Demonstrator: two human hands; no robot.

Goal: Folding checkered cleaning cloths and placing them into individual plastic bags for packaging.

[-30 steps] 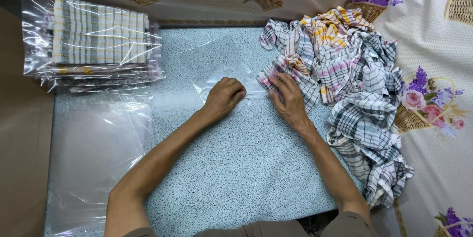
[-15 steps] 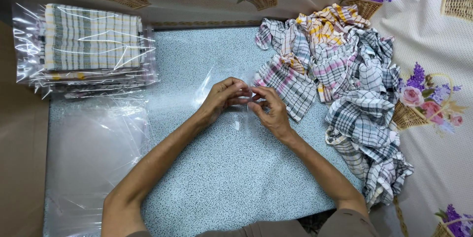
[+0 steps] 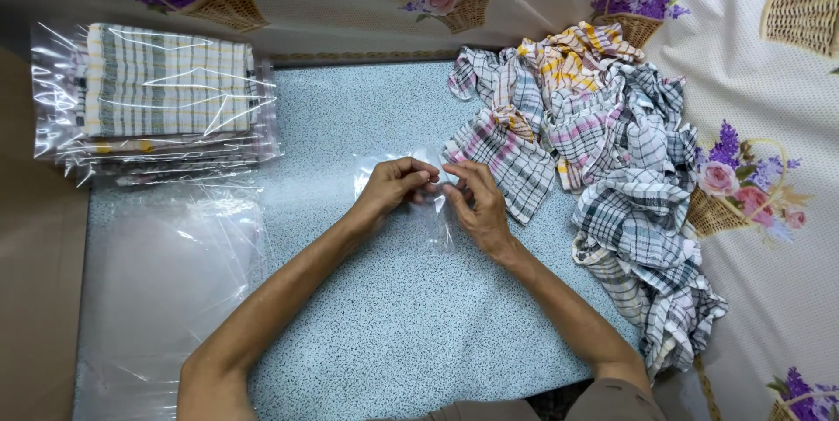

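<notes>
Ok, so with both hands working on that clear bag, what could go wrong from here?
The clear bag is thin and pinched between the left hand and the right hand, so its mouth may stay stuck shut or tear. The pile of checked cloths lies right against the right hand, so a sleeve or wrist could drag one. The loose empty bags look slippery and might slide off.

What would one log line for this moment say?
left hand: pinching clear bag | right hand: pinching bag | cloths: heaped right | packed stack: left
</notes>
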